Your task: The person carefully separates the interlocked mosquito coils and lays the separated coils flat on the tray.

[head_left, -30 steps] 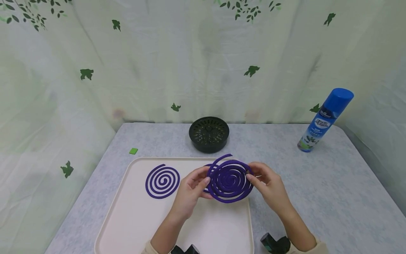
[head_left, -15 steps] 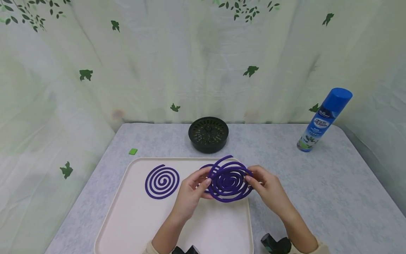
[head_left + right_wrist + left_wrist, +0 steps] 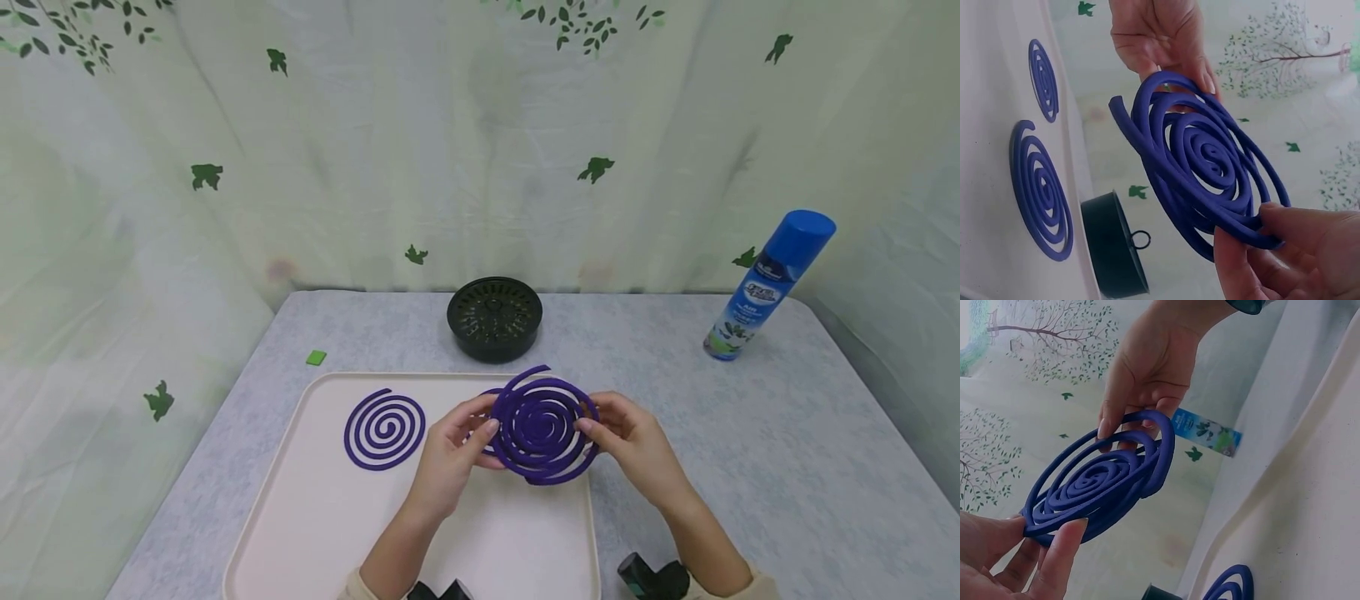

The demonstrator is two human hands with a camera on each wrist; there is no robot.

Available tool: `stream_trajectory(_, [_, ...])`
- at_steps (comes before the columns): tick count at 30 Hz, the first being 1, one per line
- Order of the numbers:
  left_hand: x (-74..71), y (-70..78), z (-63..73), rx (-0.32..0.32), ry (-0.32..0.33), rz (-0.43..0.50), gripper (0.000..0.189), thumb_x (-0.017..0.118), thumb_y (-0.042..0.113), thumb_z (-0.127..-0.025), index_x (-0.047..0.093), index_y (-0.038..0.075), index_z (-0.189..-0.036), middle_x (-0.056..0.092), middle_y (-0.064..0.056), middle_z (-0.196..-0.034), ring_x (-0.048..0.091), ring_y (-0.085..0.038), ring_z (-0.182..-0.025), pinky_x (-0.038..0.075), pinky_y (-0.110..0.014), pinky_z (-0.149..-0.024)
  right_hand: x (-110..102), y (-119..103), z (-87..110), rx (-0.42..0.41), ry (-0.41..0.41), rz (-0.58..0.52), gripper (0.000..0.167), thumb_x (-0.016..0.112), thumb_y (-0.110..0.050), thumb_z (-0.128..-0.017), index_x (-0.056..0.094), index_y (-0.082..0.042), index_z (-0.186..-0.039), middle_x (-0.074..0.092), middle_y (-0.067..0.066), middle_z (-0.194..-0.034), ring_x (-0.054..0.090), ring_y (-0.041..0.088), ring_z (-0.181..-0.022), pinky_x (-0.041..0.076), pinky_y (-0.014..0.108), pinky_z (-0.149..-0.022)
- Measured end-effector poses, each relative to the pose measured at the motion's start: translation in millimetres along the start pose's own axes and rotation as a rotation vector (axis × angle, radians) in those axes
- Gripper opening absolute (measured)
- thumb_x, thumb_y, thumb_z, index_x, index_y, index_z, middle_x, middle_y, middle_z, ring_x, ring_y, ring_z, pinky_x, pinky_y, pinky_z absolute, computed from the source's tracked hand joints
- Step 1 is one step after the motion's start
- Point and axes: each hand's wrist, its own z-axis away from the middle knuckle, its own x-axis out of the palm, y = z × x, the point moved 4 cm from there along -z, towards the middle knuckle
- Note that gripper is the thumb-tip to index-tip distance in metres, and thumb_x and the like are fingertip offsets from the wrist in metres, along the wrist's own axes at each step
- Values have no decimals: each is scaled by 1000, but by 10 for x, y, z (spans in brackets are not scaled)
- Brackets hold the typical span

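Several turns of purple mosquito coil (image 3: 543, 423), a pair wound into each other, are held above the tray's right side. My left hand (image 3: 444, 454) pinches the left edge between thumb and fingers. At the opposite edge, my right hand (image 3: 637, 446) grips with the thumb on the near face and fingers behind. Seen from the right wrist, the pair's outer loops (image 3: 1175, 181) cross and stand slightly apart. On the white tray (image 3: 322, 533) lies a single coil (image 3: 385, 429). A second loose coil (image 3: 1041, 194) lies there too, mostly hidden behind my left hand in the head view.
Behind the tray stands a round black tin (image 3: 494, 321) with a slotted top and a small ring (image 3: 1141, 239). A blue air freshener can (image 3: 765, 287) is at the back right. Near the tray's far left corner lies a small green square (image 3: 316, 357). Leaf-patterned curtains surround the table.
The held coils' turns tilted apart half a second ago; now they lie flatter together, with one loop lower at the bottom. My right thumb has shifted slightly inward. My left hand barely moved.
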Motion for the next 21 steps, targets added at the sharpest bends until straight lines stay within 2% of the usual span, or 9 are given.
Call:
stream_trajectory(6, [4,-7,-3,5,7,-3,30,56,10,-89,55,2,-118,54,-17,-107,59,-23,-79,54,-40,-56,13,37,-7,71,24,-44,20,59,-12,-88,61,6,-95,62,14,-82,60,17,-73,54,34,-66])
stream_trajectory(9, [4,-9,-5,11,13,-10,29,56,8,-89,55,1,-118,53,-17,-107,58,-23,-79,54,-40,-55,25,40,-8,87,49,-99,21,58,-12,-88,60,8,-93,61,15,-79,59,17,-68,54,37,-64])
stream_trajectory(14, [0,-14,-12,22,26,-26,28,54,5,-89,56,2,-117,51,-16,-105,57,-22,-79,54,-40,-54,33,47,-6,114,56,-149,22,57,-11,-88,59,10,-93,61,15,-77,59,17,-63,55,36,-61])
stream_trajectory(21, [-6,-30,-21,-1,41,-25,27,53,4,-90,55,2,-117,50,-17,-104,56,-21,-81,54,-42,-57,65,36,-4,95,54,-147,21,56,-11,-89,58,8,-97,60,18,-86,60,18,-75,54,36,-67])
